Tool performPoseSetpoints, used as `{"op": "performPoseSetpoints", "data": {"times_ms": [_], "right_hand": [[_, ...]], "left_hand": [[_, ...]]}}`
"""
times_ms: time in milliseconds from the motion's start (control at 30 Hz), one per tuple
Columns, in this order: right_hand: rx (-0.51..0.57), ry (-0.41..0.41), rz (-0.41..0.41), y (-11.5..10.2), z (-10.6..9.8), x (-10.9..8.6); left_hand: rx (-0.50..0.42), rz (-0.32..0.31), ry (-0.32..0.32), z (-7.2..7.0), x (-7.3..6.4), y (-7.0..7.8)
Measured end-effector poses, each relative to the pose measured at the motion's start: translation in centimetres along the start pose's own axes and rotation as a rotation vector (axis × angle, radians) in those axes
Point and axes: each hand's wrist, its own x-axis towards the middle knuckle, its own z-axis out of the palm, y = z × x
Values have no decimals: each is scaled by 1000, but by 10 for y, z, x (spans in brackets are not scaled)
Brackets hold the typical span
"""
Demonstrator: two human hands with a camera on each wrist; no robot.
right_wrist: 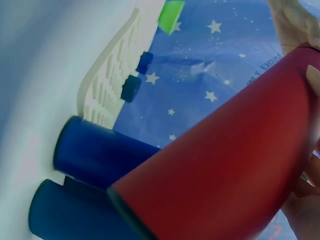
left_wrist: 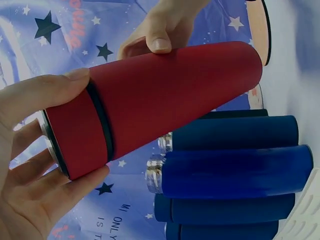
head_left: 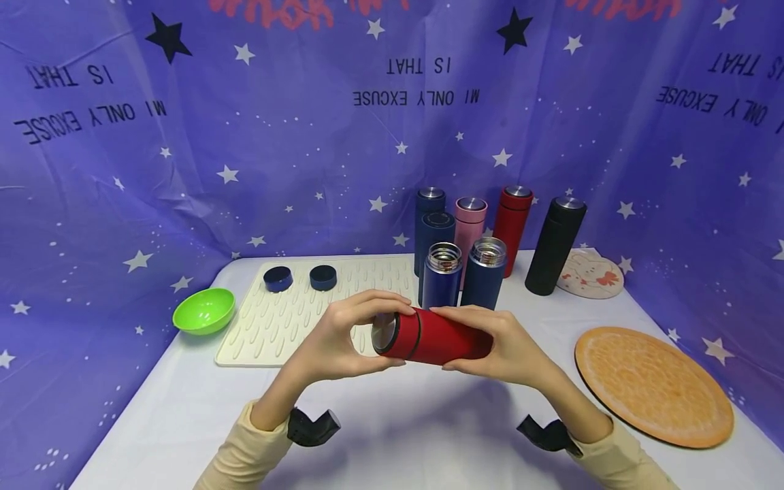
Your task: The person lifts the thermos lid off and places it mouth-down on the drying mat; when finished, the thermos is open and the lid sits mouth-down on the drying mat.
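Note:
A red thermos [head_left: 452,337] lies tilted on its side in the air above the table, its capped end to the left. My left hand [head_left: 333,341] grips the red cap [left_wrist: 77,135], with the thumb on one side and the fingers on the other. The body of the thermos is held by my right hand [head_left: 507,348], nearer its base. A black ring separates cap from body. Just behind the hands stand two uncapped thermoses, one shiny blue [head_left: 442,280] and one dark blue [head_left: 482,275], their steel mouths showing.
Two blue caps [head_left: 278,279] sit on a white ribbed mat [head_left: 288,340], beside a green bowl [head_left: 204,312]. Capped thermoses in navy, pink [head_left: 471,221], red [head_left: 513,224] and black [head_left: 553,248] stand at the back. On the right lie an orange round mat [head_left: 652,388] and a rabbit-print mat [head_left: 591,275].

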Motion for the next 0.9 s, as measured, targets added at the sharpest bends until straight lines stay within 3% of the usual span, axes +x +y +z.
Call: {"op": "performPoseSetpoints", "data": {"times_ms": [233,400,500,600,733,833,900], "right_hand": [[42,-45,67,1,4,0],[18,-27,53,0,5,0],[-25,-1,30,3,7,-1],[-103,45,-5,1,8,-1],[-200,106,-44,-1,10,-1],[-239,121,-49,0,11,-2],[-261,125,-48,0,10,-2]], "left_hand": [[22,4,-12,1,-1,-4],[24,0,-14,2,-2,-8],[-6,-46,-1,2,-3,-9],[-26,-134,35,2,-2,-6],[-43,-258,76,1,4,9],[-51,-295,64,0,9,19],[-38,-281,43,0,10,20]]}}
